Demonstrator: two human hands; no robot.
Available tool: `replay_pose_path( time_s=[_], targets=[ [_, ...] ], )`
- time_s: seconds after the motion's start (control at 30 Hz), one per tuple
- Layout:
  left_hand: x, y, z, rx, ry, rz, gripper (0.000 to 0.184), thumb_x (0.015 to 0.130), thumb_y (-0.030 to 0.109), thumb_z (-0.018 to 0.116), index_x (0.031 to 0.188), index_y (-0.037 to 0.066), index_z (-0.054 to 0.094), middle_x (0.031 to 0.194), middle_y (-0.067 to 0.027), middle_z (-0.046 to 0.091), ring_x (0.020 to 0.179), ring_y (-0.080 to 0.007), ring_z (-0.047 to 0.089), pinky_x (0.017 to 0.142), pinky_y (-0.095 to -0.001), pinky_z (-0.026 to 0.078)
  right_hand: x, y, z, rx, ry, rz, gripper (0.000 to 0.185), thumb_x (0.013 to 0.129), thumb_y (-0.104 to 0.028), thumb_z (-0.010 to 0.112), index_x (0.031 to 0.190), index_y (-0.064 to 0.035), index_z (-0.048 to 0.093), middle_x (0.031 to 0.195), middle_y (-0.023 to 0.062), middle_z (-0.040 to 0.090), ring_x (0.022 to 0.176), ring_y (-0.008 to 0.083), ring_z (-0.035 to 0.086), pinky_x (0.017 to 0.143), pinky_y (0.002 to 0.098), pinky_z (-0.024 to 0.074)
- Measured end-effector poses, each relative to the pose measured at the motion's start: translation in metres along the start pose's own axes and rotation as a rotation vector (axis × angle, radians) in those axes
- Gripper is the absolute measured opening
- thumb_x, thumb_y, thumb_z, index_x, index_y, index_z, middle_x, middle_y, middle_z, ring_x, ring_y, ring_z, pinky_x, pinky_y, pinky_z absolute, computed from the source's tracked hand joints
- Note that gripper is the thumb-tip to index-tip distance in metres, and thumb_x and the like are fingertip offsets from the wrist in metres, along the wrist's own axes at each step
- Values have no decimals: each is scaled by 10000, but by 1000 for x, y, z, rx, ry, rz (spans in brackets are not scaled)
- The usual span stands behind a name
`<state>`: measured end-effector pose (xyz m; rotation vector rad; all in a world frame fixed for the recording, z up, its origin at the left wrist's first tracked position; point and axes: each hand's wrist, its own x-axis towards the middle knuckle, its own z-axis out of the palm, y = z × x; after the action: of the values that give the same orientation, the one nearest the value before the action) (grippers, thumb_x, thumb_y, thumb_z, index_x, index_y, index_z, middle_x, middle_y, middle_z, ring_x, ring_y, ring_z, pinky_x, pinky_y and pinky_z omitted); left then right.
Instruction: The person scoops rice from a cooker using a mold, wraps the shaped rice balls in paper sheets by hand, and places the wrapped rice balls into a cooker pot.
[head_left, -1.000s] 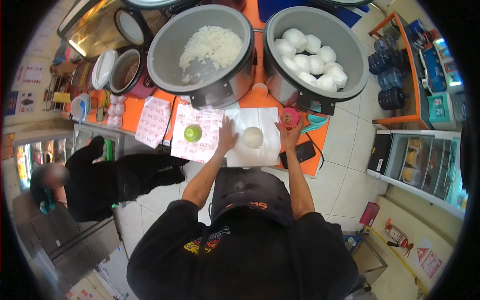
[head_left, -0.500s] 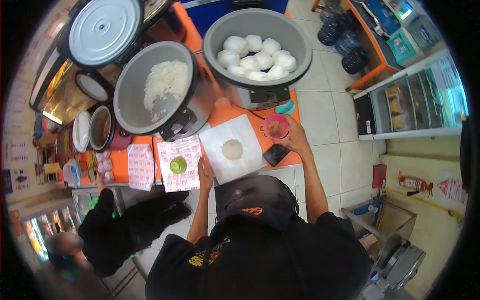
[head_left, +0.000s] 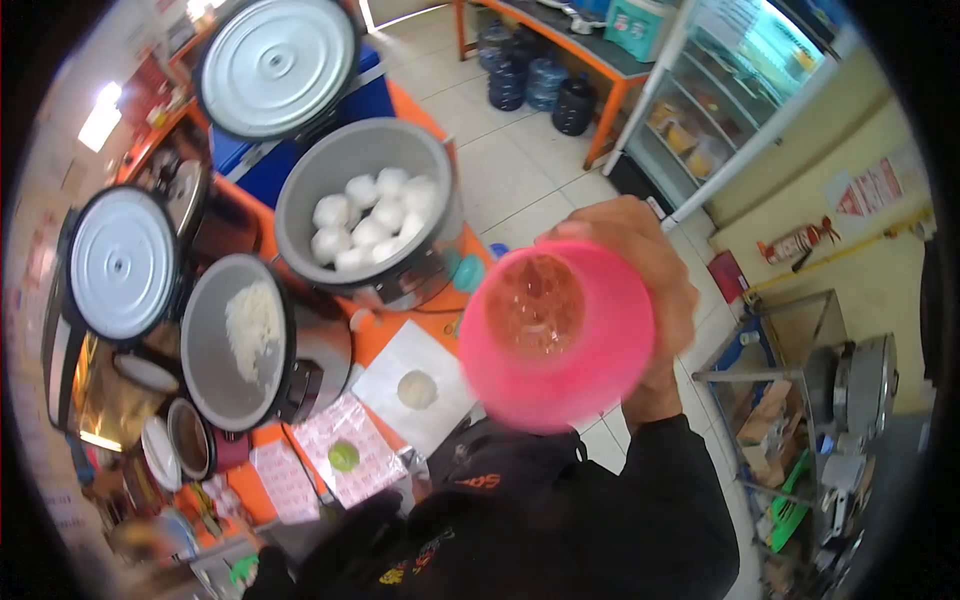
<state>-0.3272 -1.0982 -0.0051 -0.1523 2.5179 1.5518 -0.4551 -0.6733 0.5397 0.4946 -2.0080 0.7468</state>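
The blurred pink cup (head_left: 610,340) partly hides the right of the two hands (head_left: 665,275).

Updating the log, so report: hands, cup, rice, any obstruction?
Right hand grips pink cup. Left hand barely visible. Rice mound on white paper. Cup blocks part of view.

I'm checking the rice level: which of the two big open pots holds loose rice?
The lower-left pot: loose rice lies inside it, whereas the upper-right pot holds round white bundles.

plastic jugs (head_left: 545,84) on tiled floor (head_left: 495,165), glass-door fridge (head_left: 695,120), red fire extinguisher (head_left: 795,243), metal rack (head_left: 740,375)
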Motion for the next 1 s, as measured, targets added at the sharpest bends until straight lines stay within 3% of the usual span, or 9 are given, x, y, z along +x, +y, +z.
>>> replay_pose_path(
  time_s=[0.07, 0.23, 0.3, 0.37, 1.0],
  targets=[
    [10, 7, -2, 29, -64, -59, 305, 929, 187, 552, 1151, -23, 545, 1035, -203, 586, 1001, -253, 565, 859, -360, 441, 14, -17, -20, -91, 45, -70, 323, 791, -140, 696, 1044, 28, 587, 995, 165, 650, 750, 275, 611, 637, 353, 471],
    [36, 1, -3, 95, -182, -137, 304, 930, 196, 550, 1143, -21, 550, 1011, -196, 589, 972, -248, 568, 837, -358, 444, 23, -53, -65, -350, 60, -116, 276, 897, -241, 573, 1147, -131, 529, 923, 96, 644, 720, 233, 559, 619, 367, 403],
    [45, 1, -3, 115, -214, -151, 304, 931, 200, 549, 1139, -21, 552, 1001, -194, 590, 960, -245, 569, 829, -357, 444, 20, -62, -64, -420, 185, -126, 264, 925, -288, 527, 1162, -170, 518, 889, 72, 631, 731, 218, 540, 623, 378, 384],
    [51, 5, -3, 131, -242, -162, 304, 931, 204, 548, 1136, -20, 554, 991, -191, 591, 948, -243, 570, 820, -356, 445, 20, -64, -65, -469, 247, -137, 273, 913, -293, 536, 1152, -164, 520, 891, 70, 627, 738, 217, 538, 633, 380, 382],
    [65, 13, -3, 198, -373, -250, 307, 936, 239, 538, 1106, -15, 573, 899, -168, 603, 837, -223, 578, 737, -346, 453, 33, -104, -89, -720, 86, -147, 365, 794, -335, 623, 1065, -104, 545, 903, 47, 590, 808, 203, 520, 728, 407, 369]
  ],
)
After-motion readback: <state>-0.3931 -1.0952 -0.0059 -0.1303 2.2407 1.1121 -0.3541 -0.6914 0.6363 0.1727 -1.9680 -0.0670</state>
